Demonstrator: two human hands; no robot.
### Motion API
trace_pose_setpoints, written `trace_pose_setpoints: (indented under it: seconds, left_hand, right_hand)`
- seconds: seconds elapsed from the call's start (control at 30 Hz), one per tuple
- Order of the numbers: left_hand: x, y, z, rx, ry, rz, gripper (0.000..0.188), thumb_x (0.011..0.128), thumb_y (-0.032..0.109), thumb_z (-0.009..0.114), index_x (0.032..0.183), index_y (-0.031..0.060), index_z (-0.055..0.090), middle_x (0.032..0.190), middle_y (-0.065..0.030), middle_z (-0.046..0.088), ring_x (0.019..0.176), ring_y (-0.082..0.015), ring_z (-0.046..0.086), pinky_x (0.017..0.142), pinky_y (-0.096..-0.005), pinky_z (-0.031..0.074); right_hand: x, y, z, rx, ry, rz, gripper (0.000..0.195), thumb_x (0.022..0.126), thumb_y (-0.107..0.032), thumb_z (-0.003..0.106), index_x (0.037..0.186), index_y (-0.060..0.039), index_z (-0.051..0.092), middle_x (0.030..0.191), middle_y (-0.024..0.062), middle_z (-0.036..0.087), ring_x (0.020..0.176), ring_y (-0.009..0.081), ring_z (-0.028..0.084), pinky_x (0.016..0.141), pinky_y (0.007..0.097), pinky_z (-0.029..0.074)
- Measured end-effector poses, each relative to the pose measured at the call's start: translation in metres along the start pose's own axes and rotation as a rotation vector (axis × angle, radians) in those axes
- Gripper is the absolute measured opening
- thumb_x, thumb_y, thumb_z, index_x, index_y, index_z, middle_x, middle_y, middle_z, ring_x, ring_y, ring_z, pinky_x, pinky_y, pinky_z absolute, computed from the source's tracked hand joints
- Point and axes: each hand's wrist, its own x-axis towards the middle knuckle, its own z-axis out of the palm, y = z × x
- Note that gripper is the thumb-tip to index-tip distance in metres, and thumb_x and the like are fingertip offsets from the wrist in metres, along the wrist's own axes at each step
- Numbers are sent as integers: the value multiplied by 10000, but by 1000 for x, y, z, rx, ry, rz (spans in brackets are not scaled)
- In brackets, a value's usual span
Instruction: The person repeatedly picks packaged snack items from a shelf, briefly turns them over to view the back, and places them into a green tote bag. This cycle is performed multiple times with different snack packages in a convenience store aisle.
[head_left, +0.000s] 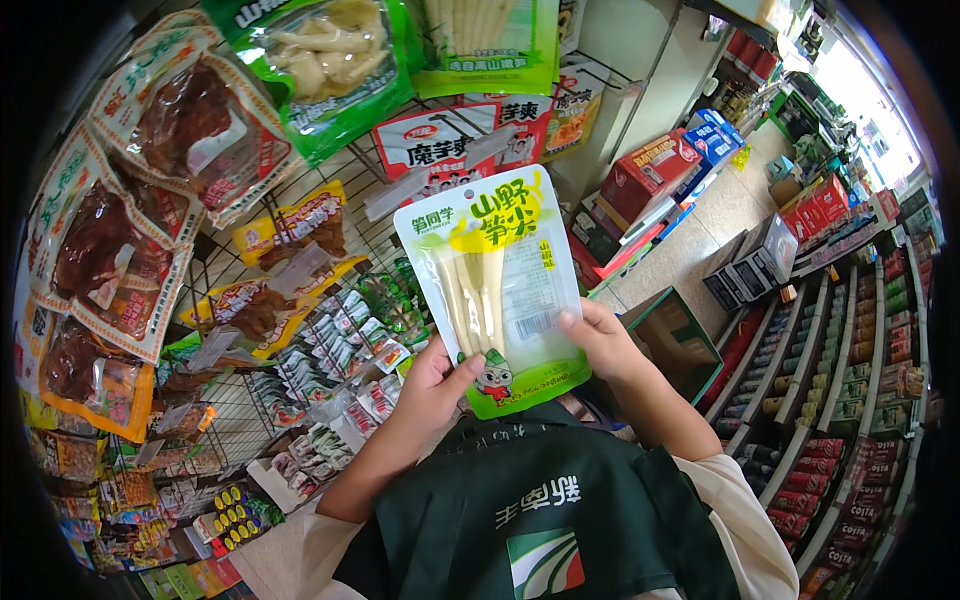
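A sealed plastic pouch of bamboo shoots (491, 292), white above and green along its lower edge, is held up before my chest, its printed front towards me. My left hand (442, 375) grips its lower left edge, the thumb on the front. On the opposite side my right hand (600, 337) pinches the right edge, thumb on the front too. Behind the pouch's top, red-and-white snack packets (439, 142) hang on a wire rack (225, 405). Green pouches, one with pale contents (322, 60), hang higher up.
Vacuum-packed meat pouches (199, 124) and yellow snack packets (259, 307) hang at left. Small sachets stand in boxes lower down. At right are an open cardboard box (675, 345), stacked red cartons (649, 176), grey cartons (754, 259) on the tiled floor, and curved-looking shelves of cans (810, 480).
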Motion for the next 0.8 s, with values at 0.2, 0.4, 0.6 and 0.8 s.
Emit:
trace_pose_setpoints:
  seconds: [0.2,0.4,0.6,0.8]
  left_hand:
    - [24,-3,28,-272,12,-153,392,908,90,436,1287,26,364,1228,-72,488,1107,-152,469,952,-309,349]
    - [44,-17,51,-783,-418,-397,286,928,279,411,1133,83,450,658,-27,441,514,-114,429,460,-229,343]
    - [60,-63,45,-1040,-689,-484,504,884,423,354,919,-67,468,601,-75,408,467,-171,385,411,-244,344]
    - [63,-29,65,-404,-171,-526,469,906,360,366,1065,-70,463,840,-162,561,708,-247,554,642,-287,467]
  right_hand:
    - [7,-6,-10,430,-56,80,588,879,-391,429,1301,7,328,1296,132,424,1191,243,411,998,385,303]
    - [26,-1,-8,470,-422,104,773,772,-229,650,1362,3,208,1375,198,301,1182,233,421,988,375,322]
    - [18,12,-21,381,-184,207,312,800,-90,613,1088,4,538,942,80,630,579,65,579,467,154,461]
    - [-2,-10,-46,296,-121,172,317,840,-130,588,1119,-10,498,963,72,620,632,98,599,494,208,496]
